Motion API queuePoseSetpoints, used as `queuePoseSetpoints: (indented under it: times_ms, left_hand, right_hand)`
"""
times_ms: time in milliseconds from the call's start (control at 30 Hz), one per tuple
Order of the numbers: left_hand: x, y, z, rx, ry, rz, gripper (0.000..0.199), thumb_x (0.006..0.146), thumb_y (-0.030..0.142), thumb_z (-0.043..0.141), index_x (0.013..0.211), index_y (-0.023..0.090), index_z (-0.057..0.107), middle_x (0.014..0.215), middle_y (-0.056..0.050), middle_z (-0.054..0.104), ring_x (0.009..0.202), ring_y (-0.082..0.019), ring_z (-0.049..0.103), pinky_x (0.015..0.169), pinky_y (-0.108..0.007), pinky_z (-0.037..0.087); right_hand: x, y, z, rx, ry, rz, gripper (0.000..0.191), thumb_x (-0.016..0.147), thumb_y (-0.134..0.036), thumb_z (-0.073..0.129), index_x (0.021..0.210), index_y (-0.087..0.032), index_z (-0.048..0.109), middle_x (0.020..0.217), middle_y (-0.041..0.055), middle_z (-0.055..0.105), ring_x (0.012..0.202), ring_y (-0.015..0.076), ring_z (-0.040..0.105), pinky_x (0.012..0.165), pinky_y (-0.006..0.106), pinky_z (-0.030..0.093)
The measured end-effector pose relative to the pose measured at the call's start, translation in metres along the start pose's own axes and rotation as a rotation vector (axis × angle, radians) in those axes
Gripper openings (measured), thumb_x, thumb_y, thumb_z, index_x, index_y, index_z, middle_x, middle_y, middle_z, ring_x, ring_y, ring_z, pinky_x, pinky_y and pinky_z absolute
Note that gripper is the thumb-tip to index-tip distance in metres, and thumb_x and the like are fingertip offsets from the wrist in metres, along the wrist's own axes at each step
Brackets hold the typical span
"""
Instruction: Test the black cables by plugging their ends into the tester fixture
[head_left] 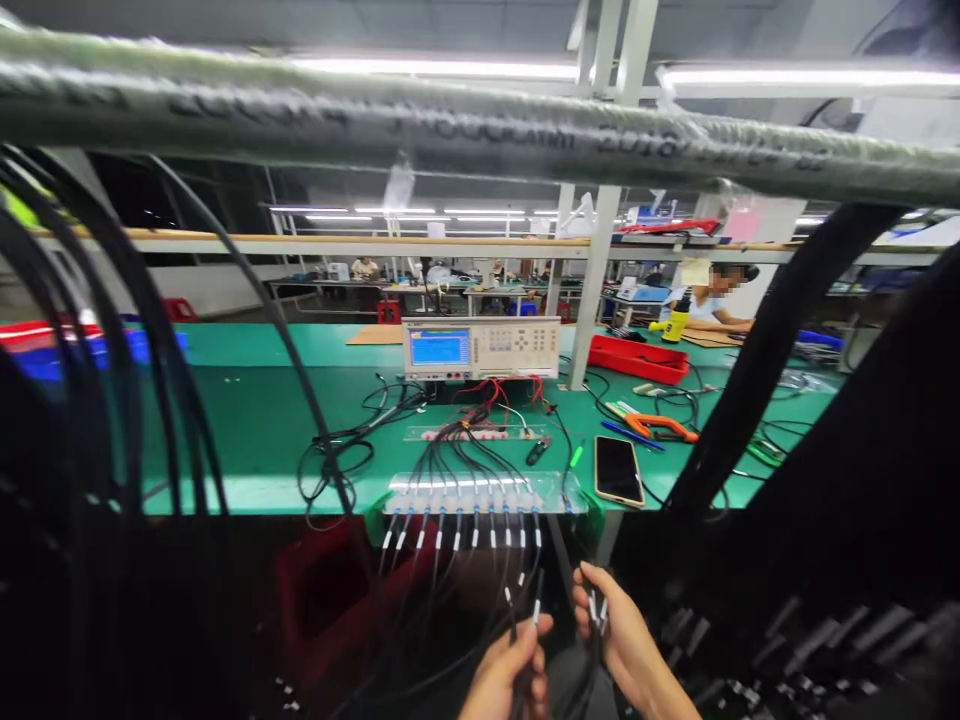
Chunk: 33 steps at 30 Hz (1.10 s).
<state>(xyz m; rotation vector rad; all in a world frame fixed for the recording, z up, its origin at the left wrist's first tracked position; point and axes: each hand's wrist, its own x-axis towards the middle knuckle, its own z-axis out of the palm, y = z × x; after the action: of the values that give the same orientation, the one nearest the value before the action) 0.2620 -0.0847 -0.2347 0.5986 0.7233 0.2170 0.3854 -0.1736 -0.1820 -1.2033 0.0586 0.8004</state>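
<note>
Both hands work below the near edge of the green counter [255,430], in the dark gap in front of it. The left hand [504,672] is closed around thin black cables [525,600] with white plug tips pointing up toward the clear fixture [480,492]. The right hand [615,635] is curled around another few white-tipped plugs [596,607], fingers half closed. The two hands are near each other but apart.

The fixture lies along the counter's near edge; a row of plugs hangs from its front, and black leads fan from its far side to the tester [480,347] with a blue screen, farther back.

Room to move is tight. Hanging black cable bundles [112,330] close the left side; thick dark cables [772,350] cross the right. A grey bar [480,130] spans the top of the view. The open space is the narrow strip between the fixture and the hands.

On the counter right of the fixture lie a phone [617,470], just beside it, then orange pliers [660,427] and a red tray [637,358] farther back. A person [709,305] sits at the far right.
</note>
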Motion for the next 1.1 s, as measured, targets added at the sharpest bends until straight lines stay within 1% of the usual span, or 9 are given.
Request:
queuePoseSetpoints:
  times_ms: [100,167,333,500,567,667,833,967,1100]
  left_hand:
    - [-0.007,0.003,0.005,0.027,-0.064,0.033,0.049,0.047,0.045,0.09,0.085,0.017,0.075,0.051,0.006,0.055,0.037,-0.006,0.044,0.037,-0.017,0.025]
    - [-0.011,0.005,0.009,0.04,-0.087,0.052,0.054,0.045,0.049,0.091,0.086,0.017,0.076,0.05,0.006,0.055,0.036,-0.004,0.043,0.037,-0.017,0.025]
    - [-0.02,0.011,0.017,0.056,-0.103,0.071,0.059,0.038,0.055,0.092,0.082,0.018,0.077,0.049,0.007,0.055,0.035,-0.003,0.042,0.036,-0.016,0.026]
    - [-0.021,0.01,0.019,0.03,-0.107,0.083,0.058,0.038,0.052,0.093,0.08,0.015,0.076,0.046,0.007,0.054,0.034,-0.004,0.041,0.035,-0.016,0.027]
    - [-0.018,0.01,0.017,0.007,-0.095,0.072,0.058,0.039,0.052,0.093,0.081,0.014,0.076,0.046,0.006,0.055,0.034,-0.004,0.042,0.034,-0.016,0.027]
    - [-0.013,0.013,0.013,-0.059,-0.045,0.029,0.055,0.044,0.049,0.093,0.083,0.014,0.076,0.048,0.006,0.058,0.036,-0.004,0.046,0.034,-0.015,0.03]
    - [-0.008,0.025,0.007,-0.198,0.019,-0.022,0.029,0.061,0.024,0.087,0.086,0.017,0.076,0.052,0.009,0.061,0.041,-0.004,0.051,0.041,-0.015,0.04]
    - [-0.01,0.027,0.009,-0.243,0.036,-0.021,0.009,0.077,0.017,0.073,0.086,0.016,0.076,0.051,0.007,0.06,0.039,-0.005,0.051,0.039,-0.016,0.04]
    - [-0.011,0.027,0.014,-0.264,0.04,-0.031,0.014,0.087,0.016,0.062,0.086,0.014,0.075,0.049,0.006,0.059,0.037,-0.006,0.051,0.038,-0.016,0.04]
  right_hand:
    - [-0.003,-0.003,-0.001,-0.038,-0.066,-0.02,0.057,0.054,-0.064,0.082,0.076,-0.016,0.059,0.049,-0.0115,0.04,0.036,0.0017,0.031,0.038,0.017,0.021]
    - [-0.004,-0.006,-0.001,-0.093,-0.106,-0.051,0.056,0.056,-0.063,0.083,0.078,-0.015,0.062,0.05,-0.012,0.038,0.036,0.0007,0.027,0.038,0.017,0.016]
    - [-0.011,-0.008,0.001,-0.258,-0.203,-0.145,0.047,0.064,-0.055,0.082,0.08,-0.012,0.069,0.061,-0.004,0.057,0.036,-0.0003,0.03,0.037,0.019,0.014]
    - [-0.018,-0.007,0.008,-0.352,-0.269,-0.159,0.047,0.063,-0.054,0.084,0.078,-0.011,0.072,0.052,-0.0008,0.06,0.034,0.0015,0.028,0.036,0.019,0.011]
    - [-0.017,-0.007,0.01,-0.339,-0.244,-0.18,0.048,0.062,-0.055,0.084,0.076,-0.012,0.07,0.055,0.0008,0.063,0.035,0.0018,0.028,0.036,0.019,0.011]
    - [-0.008,-0.012,0.01,-0.279,-0.149,-0.243,0.049,0.066,-0.059,0.08,0.075,-0.013,0.068,0.058,-0.0006,0.062,0.035,0.0015,0.03,0.036,0.019,0.015]
    - [0.011,-0.026,0.011,-0.162,-0.002,-0.292,0.054,0.063,-0.061,0.078,0.088,-0.013,0.071,0.069,-0.0024,0.06,0.034,0.0003,0.031,0.034,0.018,0.018]
    - [0.018,-0.032,0.018,-0.11,0.05,-0.272,0.055,0.057,-0.058,0.081,0.085,-0.012,0.071,0.066,-0.0038,0.056,0.034,0.0,0.032,0.034,0.017,0.019]
    - [0.019,-0.034,0.022,-0.081,0.072,-0.274,0.055,0.055,-0.057,0.082,0.084,-0.011,0.071,0.065,-0.0048,0.056,0.034,-0.0006,0.032,0.034,0.017,0.02]
